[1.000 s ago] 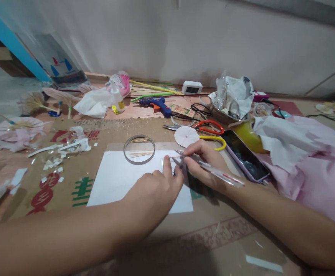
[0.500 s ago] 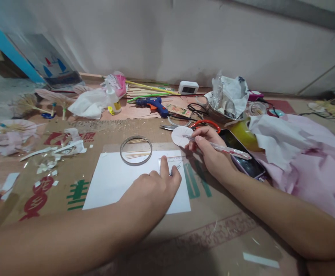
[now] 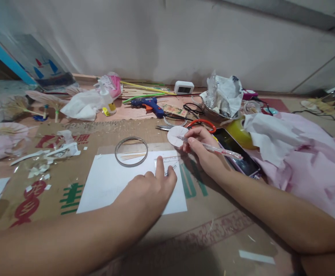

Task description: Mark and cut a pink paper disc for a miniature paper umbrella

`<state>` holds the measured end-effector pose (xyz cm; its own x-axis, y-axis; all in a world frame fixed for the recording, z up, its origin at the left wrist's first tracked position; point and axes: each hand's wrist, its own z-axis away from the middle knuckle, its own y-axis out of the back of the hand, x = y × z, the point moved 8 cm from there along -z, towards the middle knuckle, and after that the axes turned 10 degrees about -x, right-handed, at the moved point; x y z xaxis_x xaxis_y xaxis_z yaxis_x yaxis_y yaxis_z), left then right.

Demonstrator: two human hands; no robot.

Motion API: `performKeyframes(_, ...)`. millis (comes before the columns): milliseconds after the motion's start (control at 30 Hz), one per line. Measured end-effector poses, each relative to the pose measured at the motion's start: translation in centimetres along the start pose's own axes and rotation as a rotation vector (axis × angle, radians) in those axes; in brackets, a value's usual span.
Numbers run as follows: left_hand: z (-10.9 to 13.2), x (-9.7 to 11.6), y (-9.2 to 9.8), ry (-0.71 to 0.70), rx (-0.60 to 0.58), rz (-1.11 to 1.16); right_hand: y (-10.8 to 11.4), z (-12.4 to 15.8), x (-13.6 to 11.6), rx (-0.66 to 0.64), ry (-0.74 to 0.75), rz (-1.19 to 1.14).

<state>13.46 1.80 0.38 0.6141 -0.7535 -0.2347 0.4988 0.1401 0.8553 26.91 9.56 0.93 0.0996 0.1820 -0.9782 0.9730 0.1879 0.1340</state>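
Observation:
My left hand (image 3: 150, 188) rests over the right part of a white sheet of paper (image 3: 104, 180), its index finger stretched onto a clear ruler-like piece (image 3: 170, 160) and its other fingers bent. My right hand (image 3: 200, 147) grips a clear pen (image 3: 221, 149) and is at the edge of a small white paper disc (image 3: 175, 135), with the pen's tip over the disc. A grey ring (image 3: 116, 153) lies around thin wooden sticks (image 3: 133, 156) at the paper's top edge.
Behind the paper lie scissors (image 3: 203, 121), a blue glue gun (image 3: 152, 106), a glue bottle (image 3: 107, 100) and a metal bowl (image 3: 217, 112). A phone (image 3: 236, 151) and pink cloth (image 3: 299, 153) are at right. Paper scraps (image 3: 63, 147) lie on cardboard (image 3: 98, 132) at left.
The whole view has shifted slightly, so things appear a little further left. Both hands keep nearly the same pose, and the pen stays in my right hand.

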Motion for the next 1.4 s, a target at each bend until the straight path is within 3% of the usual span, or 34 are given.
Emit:
performKeyframes(667, 0.1, 0.1, -0.1, 0.0, 0.018, 0.03, -0.5, 0.6, 0.8, -0.053, 0.004, -0.001)
performKeyframes(1000, 0.0, 0.1, 0.0, 0.008, 0.068, 0.049, -1.8, 1.2, -0.8, -0.199, 0.138, 0.323)
performKeyframes(1400, 0.2, 0.1, -0.2, 0.019, 0.11, 0.026, -3.1, 1.1, -1.7, -0.309, 0.148, 0.505)
